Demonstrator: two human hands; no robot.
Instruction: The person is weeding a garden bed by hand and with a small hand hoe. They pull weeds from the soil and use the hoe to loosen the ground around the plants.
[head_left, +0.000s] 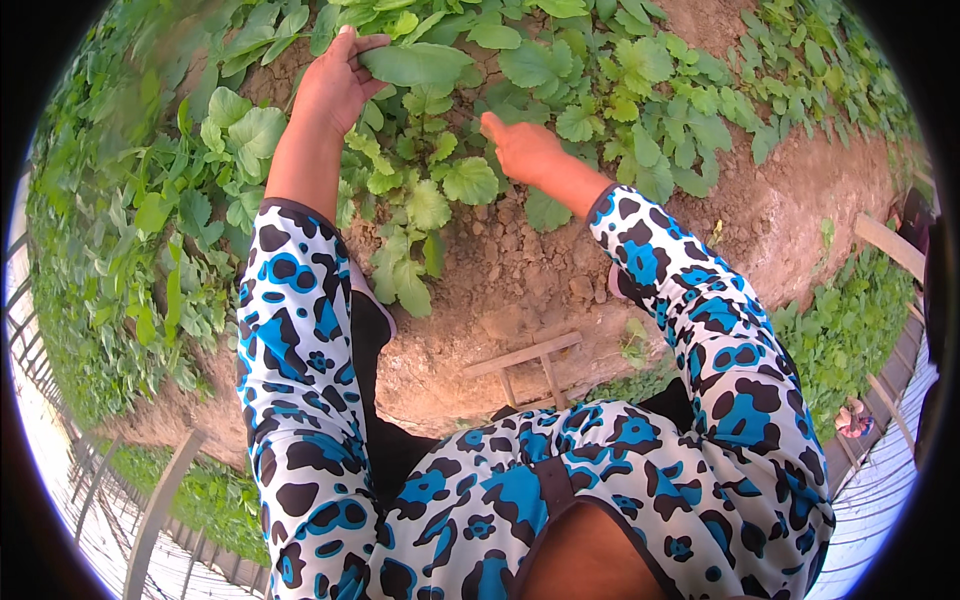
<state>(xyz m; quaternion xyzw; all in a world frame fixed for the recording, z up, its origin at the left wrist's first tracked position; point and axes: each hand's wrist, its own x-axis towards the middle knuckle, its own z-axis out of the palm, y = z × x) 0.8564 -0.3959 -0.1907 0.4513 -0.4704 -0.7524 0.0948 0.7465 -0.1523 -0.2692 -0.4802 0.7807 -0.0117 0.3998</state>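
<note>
My left hand (341, 79) is at the upper left of centre, its fingers around the edge of a broad green leaf (416, 64). To the right, my right hand (521, 146) is curled among the leaves with its index finger and thumb forward; a thin dark line, perhaps a stem or tool, runs from its fingertips, too unclear to name. Between the hands grows a leafy green plant (427, 202) with lobed, toothed leaves, rooted in dry soil. Both forearms come out of patterned white, black and blue sleeves.
Crumbly brown soil (510, 277) lies before my feet. A wooden frame piece (523, 354) rests below it. Dense leafy plants (120, 247) spread at left, more (652, 97) at right. Wooden posts (161, 510) stand lower left. A person (853, 418) appears small at far right.
</note>
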